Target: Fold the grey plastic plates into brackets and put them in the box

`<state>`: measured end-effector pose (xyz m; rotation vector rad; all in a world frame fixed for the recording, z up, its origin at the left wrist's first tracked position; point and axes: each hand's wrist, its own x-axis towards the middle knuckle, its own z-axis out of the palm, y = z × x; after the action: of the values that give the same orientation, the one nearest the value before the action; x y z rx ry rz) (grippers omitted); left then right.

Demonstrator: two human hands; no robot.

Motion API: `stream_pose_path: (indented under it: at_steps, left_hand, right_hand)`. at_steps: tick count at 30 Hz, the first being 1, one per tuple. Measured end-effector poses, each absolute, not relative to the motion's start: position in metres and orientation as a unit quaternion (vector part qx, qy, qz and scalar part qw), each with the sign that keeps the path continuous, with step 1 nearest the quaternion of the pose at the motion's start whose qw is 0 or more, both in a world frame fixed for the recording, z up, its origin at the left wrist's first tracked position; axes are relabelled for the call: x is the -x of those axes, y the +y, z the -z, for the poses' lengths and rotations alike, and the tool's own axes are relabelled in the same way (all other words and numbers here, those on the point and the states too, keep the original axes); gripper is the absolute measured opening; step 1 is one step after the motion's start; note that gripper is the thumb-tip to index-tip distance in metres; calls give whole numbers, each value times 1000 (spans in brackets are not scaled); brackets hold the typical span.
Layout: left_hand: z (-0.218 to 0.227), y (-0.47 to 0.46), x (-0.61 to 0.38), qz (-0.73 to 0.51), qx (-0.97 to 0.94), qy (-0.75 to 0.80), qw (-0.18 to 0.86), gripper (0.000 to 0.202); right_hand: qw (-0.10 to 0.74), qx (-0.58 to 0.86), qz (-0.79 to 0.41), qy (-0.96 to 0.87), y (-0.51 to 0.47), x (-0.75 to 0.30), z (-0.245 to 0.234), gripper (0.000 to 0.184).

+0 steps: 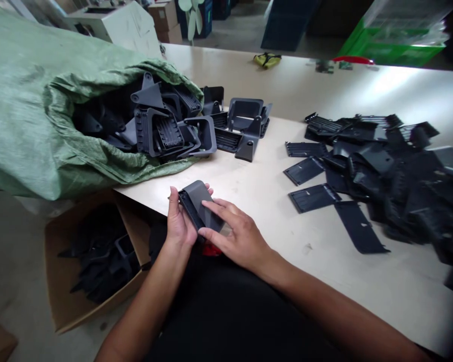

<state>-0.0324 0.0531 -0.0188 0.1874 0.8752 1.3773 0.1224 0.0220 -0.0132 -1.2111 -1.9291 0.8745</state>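
My left hand (179, 223) is closed round a dark grey plastic part (198, 201), held at the near edge of the table (272, 211). My right hand (236, 236) lies over the part's lower face with its fingers pressed on it. A small red thing (211, 249) shows just under my hands; I cannot make it out. Several similar dark housings (166, 128) spill from a green woven sack (30, 105) at the left.
A heap of flat dark plastic panels (385, 166) covers the right of the table. A cardboard box (64, 271) with dark parts stands on the floor at the lower left. A yellow object (267, 59) lies at the far edge; green crates (392, 48) are behind.
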Motion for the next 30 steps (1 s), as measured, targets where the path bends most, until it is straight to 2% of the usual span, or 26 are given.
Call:
stream_pose_path:
  at_steps: [9,25,27,30]
  left_hand:
    - [25,53,36,-594,-76,418,683,67]
    - [14,49,36,-588,-110,440,669,75]
    - [9,48,38,-598,-119,425,669,71]
    - [1,47,38,-615,-142,373,680,61]
  right_hand:
    - [333,462,-342,-747,21,-115,22,58]
    - [312,455,-328,-767,16,-108,16,61]
    - [323,454,-338,-758,19,-109,11,62]
    - [389,452,-411,-690,31,-113,4,56]
